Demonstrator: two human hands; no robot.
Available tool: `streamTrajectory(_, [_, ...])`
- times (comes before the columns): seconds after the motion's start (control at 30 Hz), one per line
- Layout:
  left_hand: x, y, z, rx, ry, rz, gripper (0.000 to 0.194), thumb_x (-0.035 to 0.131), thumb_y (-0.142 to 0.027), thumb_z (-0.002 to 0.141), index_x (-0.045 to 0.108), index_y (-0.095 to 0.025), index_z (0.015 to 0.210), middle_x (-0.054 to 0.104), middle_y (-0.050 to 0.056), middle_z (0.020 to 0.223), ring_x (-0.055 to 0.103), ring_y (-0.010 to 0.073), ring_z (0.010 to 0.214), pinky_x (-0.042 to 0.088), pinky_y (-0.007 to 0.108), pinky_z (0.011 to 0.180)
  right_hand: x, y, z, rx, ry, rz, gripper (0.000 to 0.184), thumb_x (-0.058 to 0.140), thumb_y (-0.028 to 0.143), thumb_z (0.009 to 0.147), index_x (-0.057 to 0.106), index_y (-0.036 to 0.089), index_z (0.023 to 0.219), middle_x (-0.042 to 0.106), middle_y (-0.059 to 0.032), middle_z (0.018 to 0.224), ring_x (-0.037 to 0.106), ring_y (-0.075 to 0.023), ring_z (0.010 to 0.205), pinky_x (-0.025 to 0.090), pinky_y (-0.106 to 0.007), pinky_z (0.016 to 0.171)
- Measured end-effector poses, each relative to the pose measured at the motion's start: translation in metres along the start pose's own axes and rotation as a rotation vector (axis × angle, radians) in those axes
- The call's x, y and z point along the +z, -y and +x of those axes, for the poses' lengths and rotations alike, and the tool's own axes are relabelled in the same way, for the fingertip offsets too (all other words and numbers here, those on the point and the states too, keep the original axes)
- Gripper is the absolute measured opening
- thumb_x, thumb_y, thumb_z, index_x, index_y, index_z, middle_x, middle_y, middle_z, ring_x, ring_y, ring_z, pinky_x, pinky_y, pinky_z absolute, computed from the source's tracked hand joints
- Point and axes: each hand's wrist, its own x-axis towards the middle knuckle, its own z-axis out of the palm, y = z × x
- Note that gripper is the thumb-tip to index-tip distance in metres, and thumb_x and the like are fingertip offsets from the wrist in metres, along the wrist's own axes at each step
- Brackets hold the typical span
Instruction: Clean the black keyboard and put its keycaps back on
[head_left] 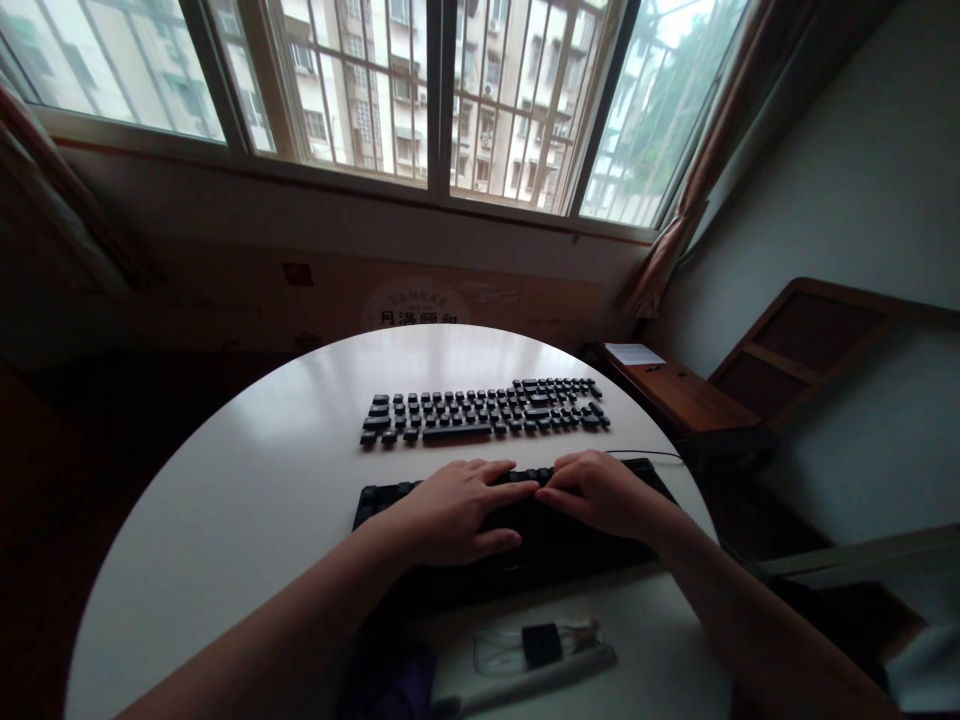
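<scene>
Purple cloth [401, 685] lies in shadow near the person, beside a clear packet holding a dark block [541, 645] and a pale rod [540, 680]. Just beyond, a black keyboard [540, 550] rests on a white rounded table [187, 520], directly beneath both hands, its long axis running left to right across the person's front. The left hand [469, 510] is spread over it, fingers extended and thumb apart, gripping nothing that shows. The right hand [589, 490] is curled, thumb and index finger drawn together; whether anything is pinched between them cannot be told. The fingertips of both hands meet at the keyboard's far row of keys, close to its middle, with neither hand clearly nearer that spot; the right hand comes in from the right end, the left from the opposite side. A thin cable [637, 453] trails off past the right end. Farther out, loose black keycaps [484, 415] stand in rows roughly parallel to the keyboard, apart from it and beyond the fingers. Behind the table sits printed cardboard [330, 300], below a barred window [367, 100] facing apartment blocks.
</scene>
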Motion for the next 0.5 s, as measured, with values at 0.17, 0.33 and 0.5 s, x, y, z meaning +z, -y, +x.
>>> streamTrajectory(0.17, [0.0, -0.003, 0.001, 0.003, 0.018, 0.04, 0.063, 0.052, -0.056, 0.092, 0.035, -0.039, 0.15, 0.042, 0.012, 0.153, 0.05, 0.0364, 0.13, 0.04, 0.053, 0.102, -0.027, -0.029, 0.028, -0.026, -0.146, 0.033, 0.042, 0.053, 0.041, 0.097, 0.069, 0.016, 0.067, 0.062, -0.0019, 0.064, 0.054, -0.0118, 0.061, 0.036, -0.024, 0.061])
streamTrajectory(0.33, [0.003, -0.002, 0.001, 0.0, 0.003, 0.042, 0.06, 0.048, -0.061, 0.092, 0.04, -0.038, 0.147, 0.043, 0.011, 0.152, 0.05, 0.0359, 0.128, 0.04, 0.052, 0.102, -0.047, -0.083, 0.093, 0.126, -0.192, -0.144, 0.024, 0.062, 0.037, 0.089, 0.078, 0.02, 0.089, 0.072, -0.0043, 0.084, 0.063, -0.0166, 0.076, 0.042, -0.025, 0.071])
streamTrajectory(0.5, [0.005, -0.001, -0.002, 0.012, -0.013, 0.038, 0.063, 0.044, -0.065, 0.092, 0.039, -0.036, 0.148, 0.042, 0.013, 0.152, 0.049, 0.0365, 0.129, 0.04, 0.051, 0.101, -0.029, -0.129, 0.155, 0.253, -0.104, -0.202, 0.023, 0.067, 0.027, 0.082, 0.079, 0.022, 0.101, 0.074, -0.0046, 0.095, 0.066, -0.0176, 0.082, 0.046, -0.025, 0.075])
